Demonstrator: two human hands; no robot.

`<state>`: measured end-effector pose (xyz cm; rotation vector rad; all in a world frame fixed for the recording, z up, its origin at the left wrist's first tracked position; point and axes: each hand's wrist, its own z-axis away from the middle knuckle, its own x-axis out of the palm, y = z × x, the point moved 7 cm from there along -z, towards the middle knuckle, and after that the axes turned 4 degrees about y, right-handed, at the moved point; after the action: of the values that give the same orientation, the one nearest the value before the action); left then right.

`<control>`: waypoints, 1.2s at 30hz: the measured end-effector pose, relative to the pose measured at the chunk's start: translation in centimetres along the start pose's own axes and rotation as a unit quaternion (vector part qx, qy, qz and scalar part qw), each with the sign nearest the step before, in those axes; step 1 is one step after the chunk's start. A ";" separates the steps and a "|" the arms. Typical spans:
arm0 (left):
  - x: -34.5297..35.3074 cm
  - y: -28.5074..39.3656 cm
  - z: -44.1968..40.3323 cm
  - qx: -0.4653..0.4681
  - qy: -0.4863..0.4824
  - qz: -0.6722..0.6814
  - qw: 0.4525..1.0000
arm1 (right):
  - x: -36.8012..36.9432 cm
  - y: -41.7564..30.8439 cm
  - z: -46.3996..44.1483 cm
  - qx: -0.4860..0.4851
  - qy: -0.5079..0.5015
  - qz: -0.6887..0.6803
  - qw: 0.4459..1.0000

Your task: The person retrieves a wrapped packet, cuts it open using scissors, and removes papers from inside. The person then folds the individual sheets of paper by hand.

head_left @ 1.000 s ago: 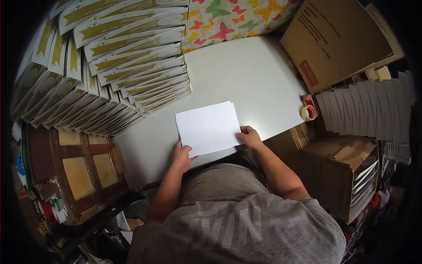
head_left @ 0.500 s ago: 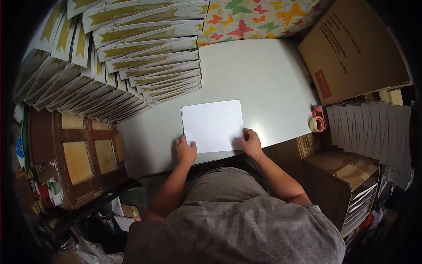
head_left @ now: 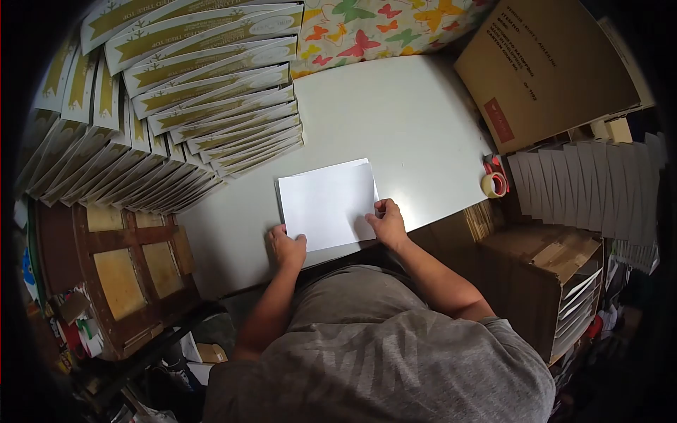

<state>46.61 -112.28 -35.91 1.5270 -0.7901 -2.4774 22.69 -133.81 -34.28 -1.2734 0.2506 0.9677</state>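
White sheets of paper [head_left: 328,204], stacked nearly edge to edge, lie near the front edge of the white table [head_left: 395,113]. At the lower left corner my left hand [head_left: 288,248] grips the sheets, thumb on top and fingers along the left side. My right hand [head_left: 387,224] pinches their right edge, with the thumb over the top sheet. A little of a lower sheet shows past the top one at the upper right.
Rows of white-and-gold boxes [head_left: 211,92] stand at the left. A large cardboard carton [head_left: 546,70] is at the back right. Tape rolls [head_left: 494,185] sit at the right edge, near stacked white pieces [head_left: 585,183] and an open carton [head_left: 536,282].
The view has shifted and turned slightly. My hands remain at the two sides of the sheets, and the right thumb has moved inward over the top sheet, whose right edge looks slightly bent.
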 end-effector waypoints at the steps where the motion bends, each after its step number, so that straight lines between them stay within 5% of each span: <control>1: -0.1 0.3 0.1 0.002 0.007 -0.001 1.000 | 0.0 -0.2 0.0 -0.015 0.016 0.014 1.000; 33: 0.6 0.8 0.6 0.039 0.017 -0.025 0.999 | -1.4 -3.5 0.0 -0.123 0.074 0.060 0.988; 36: 0.6 1.0 0.7 0.048 0.007 -0.033 0.998 | -0.2 -1.7 -2.1 0.016 0.010 -0.040 0.999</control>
<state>45.54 -113.07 -35.70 1.6258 -0.8813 -2.5065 24.46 -135.69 -33.68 -1.2560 0.2275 0.8797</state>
